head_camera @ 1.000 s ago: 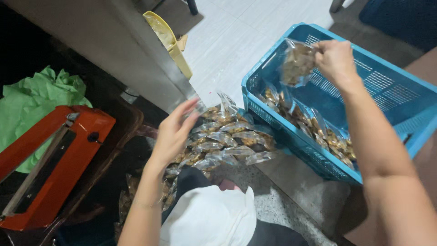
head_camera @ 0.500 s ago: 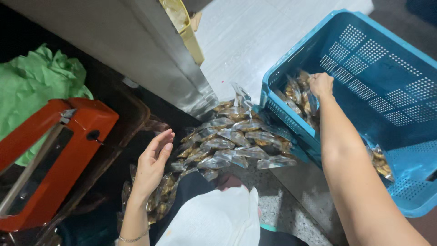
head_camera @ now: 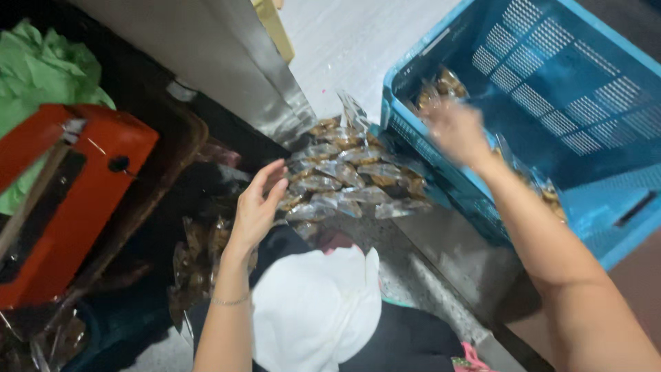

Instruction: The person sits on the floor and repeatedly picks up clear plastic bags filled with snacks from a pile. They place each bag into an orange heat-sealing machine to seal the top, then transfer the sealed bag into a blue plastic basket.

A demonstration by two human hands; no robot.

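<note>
A stack of clear sealed packets with brown food lies in the middle of the view, propped against a steel panel. My left hand rests open against the left side of that stack, fingers spread. My right hand is blurred at the near rim of a blue plastic crate, fingers loosely apart, and I cannot make out anything held in it. More of the same packets lie inside the crate along its near wall.
A red heat sealer sits at the left on a dark brown tray, with green cloth behind it. A white cloth covers the lap below. Loose packets lie under my left wrist. A steel panel slants above.
My right hand dropped from holding a packet above the crate down to the crate's near rim, and the packet is gone from it. The left hand stayed by the stack.
</note>
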